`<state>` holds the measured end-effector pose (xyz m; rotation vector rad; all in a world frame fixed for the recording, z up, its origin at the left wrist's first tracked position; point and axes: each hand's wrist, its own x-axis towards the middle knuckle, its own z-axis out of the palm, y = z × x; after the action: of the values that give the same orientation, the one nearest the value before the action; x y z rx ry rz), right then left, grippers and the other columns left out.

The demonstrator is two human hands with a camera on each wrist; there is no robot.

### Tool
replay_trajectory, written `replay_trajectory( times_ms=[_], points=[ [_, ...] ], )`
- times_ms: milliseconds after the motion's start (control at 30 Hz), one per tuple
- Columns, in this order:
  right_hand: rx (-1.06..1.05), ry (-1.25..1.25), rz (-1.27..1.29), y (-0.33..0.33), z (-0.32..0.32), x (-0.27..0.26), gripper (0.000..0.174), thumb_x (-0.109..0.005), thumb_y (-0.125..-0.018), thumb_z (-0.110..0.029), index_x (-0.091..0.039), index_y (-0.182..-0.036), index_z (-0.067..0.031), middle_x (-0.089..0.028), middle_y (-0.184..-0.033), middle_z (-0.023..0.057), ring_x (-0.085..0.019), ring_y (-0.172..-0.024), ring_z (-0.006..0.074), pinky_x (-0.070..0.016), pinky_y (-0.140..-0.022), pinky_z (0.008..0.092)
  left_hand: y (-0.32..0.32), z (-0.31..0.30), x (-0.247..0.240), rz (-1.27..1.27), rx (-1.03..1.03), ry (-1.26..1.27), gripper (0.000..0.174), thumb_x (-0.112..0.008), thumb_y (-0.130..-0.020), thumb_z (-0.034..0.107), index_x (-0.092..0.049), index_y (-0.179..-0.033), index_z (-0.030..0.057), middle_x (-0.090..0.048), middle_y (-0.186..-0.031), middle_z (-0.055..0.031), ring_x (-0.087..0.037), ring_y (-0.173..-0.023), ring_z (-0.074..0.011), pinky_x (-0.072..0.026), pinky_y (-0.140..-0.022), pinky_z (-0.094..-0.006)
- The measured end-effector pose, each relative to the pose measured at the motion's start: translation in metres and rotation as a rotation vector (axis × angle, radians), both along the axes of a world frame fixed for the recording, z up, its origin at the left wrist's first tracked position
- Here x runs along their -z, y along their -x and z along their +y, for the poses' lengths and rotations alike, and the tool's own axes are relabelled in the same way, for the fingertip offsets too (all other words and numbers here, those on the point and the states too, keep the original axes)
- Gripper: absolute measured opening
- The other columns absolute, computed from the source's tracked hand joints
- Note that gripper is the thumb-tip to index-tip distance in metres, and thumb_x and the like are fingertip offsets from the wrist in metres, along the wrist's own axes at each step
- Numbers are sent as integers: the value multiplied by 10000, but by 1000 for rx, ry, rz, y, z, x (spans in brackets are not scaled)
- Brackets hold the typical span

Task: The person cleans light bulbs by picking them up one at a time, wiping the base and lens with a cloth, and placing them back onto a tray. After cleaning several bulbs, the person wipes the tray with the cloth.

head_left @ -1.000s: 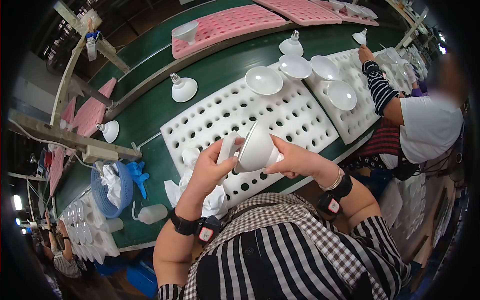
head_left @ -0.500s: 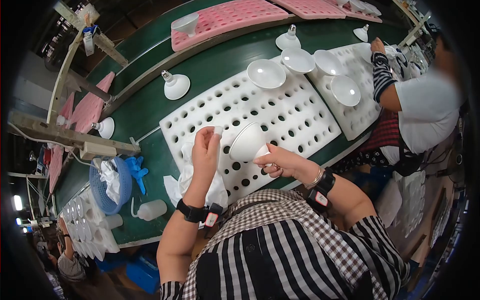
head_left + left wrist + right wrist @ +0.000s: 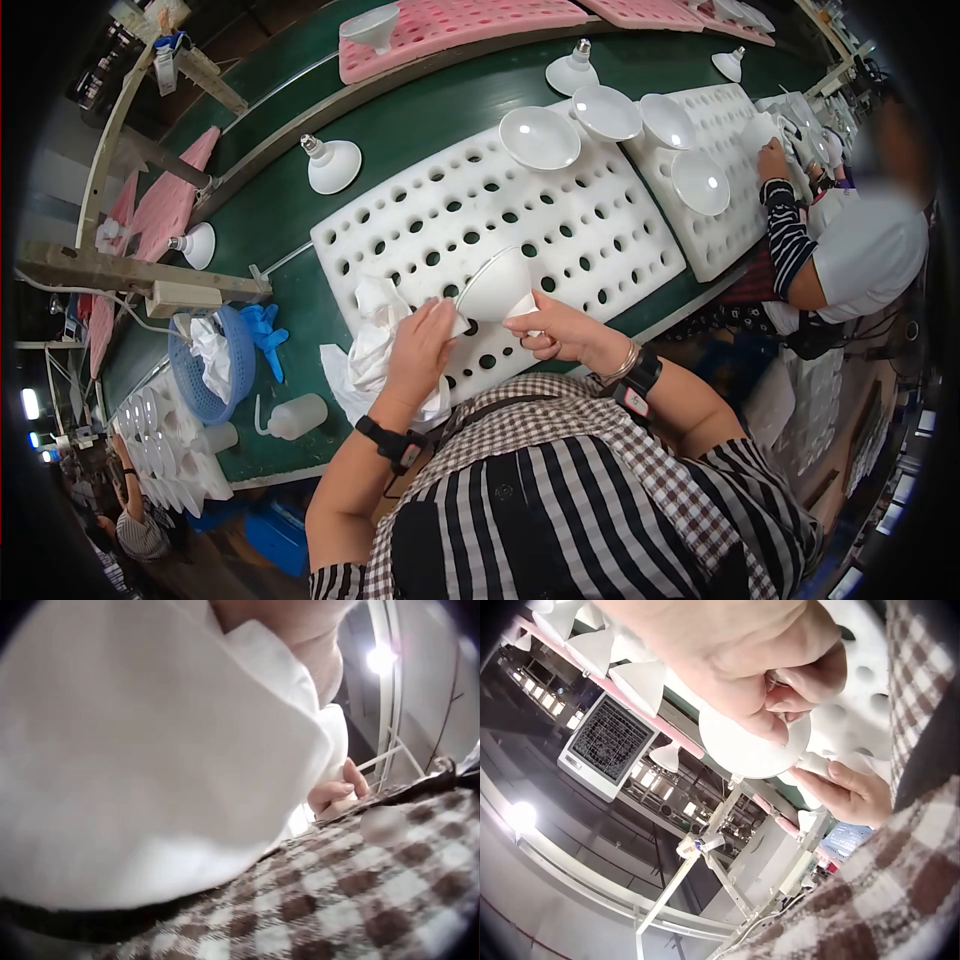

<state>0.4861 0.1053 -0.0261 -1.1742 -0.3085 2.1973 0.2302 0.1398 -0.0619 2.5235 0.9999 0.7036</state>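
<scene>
In the head view a white cone-shaped lamp point(image 3: 497, 287) is tilted above the perforated white foam board point(image 3: 620, 215). My right hand point(image 3: 562, 332) grips it by its narrow neck; the right wrist view shows the curled fingers point(image 3: 780, 697) over the lamp point(image 3: 742, 750). At the lamp's rim on the left, my left hand point(image 3: 422, 350) pinches a small white piece point(image 3: 814, 763), probably cloth. Crumpled white cloth point(image 3: 372, 345) lies just left of that hand. A large white surface point(image 3: 150, 765) covers much of the left wrist view.
Several white lamps stand on the boards and green table point(image 3: 240, 215), one point(image 3: 540, 138) behind my hands. To the left are a blue basket point(image 3: 240, 365), a blue glove point(image 3: 265, 335) and a bottle point(image 3: 297, 417). Another person point(image 3: 860, 250) works at the right.
My left hand left the lamp's rim, then came back to it, lower down. The right hand keeps the lamp by its neck. Lamps on the green surface shifted left.
</scene>
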Motion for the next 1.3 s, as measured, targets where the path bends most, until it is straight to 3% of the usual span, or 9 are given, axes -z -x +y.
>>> replay_trajectory(
  times_ms=[133,233,333,567,767,900,1100,1200,1300],
  points=[
    [-21,-33,-4,2,1,-1,500,-669,-848,-62,-334,-1217,-106,-454,-788,12,-280,-448,20,-194,-375,189,-11,6,-4,-359,-392,165,468,-726,-742,59,-580,-1182,-1,-578,-1237,-182,-565,-1136,-343,-450,-959,-399],
    [-24,-42,-40,7,0,0,508,-672,-847,-60,-334,-1224,-107,-454,-785,7,-277,-449,18,-195,-377,194,-39,21,-34,-597,-258,348,373,-730,-760,74,-629,-1114,15,-613,-1186,-155,-601,-1084,-328,-483,-917,-386],
    [-4,-30,-72,9,-1,0,543,-672,-850,-61,-322,-1261,-123,-451,-780,0,-278,-451,16,-198,-381,193,-67,34,-56,-289,-12,-39,321,-728,-763,78,-662,-1074,32,-636,-1159,-126,-609,-1079,-310,-498,-892,-370],
    [-17,-36,-38,9,-3,5,463,-690,-843,-80,-359,-1164,-125,-460,-791,0,-283,-443,14,-192,-370,185,-32,19,-36,-267,43,-61,288,-698,-801,88,-672,-1083,34,-664,-1128,-105,-615,-1080,-306,-495,-898,-382],
    [-2,53,47,1,5,-1,364,-694,-844,-102,-417,-1079,-118,-468,-792,2,-293,-441,12,-192,-365,171,2,5,3,-164,-94,108,296,-665,-835,72,-643,-1118,-10,-642,-1154,-166,-589,-1120,-366,-484,-932,-408],
    [29,99,106,5,7,-2,220,-636,-878,-96,-449,-994,-85,-474,-767,7,-317,-453,7,-208,-359,150,-17,20,-27,-494,-350,323,353,-691,-799,52,-636,-1145,7,-627,-1201,-132,-544,-1182,-353,-465,-958,-403],
    [94,422,445,3,8,-6,118,-559,-891,-50,-441,-899,-45,-449,-699,-10,-336,-453,8,-249,-345,146,-51,39,-59,-144,100,-206,335,-705,-789,101,-657,-1115,40,-655,-1164,-83,-595,-1090,-312,-457,-929,-390],
    [121,457,555,-6,12,-7,141,-564,-880,-36,-424,-895,-49,-445,-685,-13,-344,-455,7,-263,-348,145,-24,57,-2,-138,-253,-44,200,-639,-849,95,-703,-1032,48,-671,-1124,-97,-611,-1032,-288,-459,-915,-390],
    [152,483,538,-9,12,-12,101,-534,-899,-45,-434,-908,-44,-431,-681,-21,-337,-451,2,-268,-347,139,-12,57,-19,-396,-475,106,182,-636,-850,89,-712,-1012,55,-675,-1108,-110,-614,-1026,-275,-464,-898,-390]
  ],
)
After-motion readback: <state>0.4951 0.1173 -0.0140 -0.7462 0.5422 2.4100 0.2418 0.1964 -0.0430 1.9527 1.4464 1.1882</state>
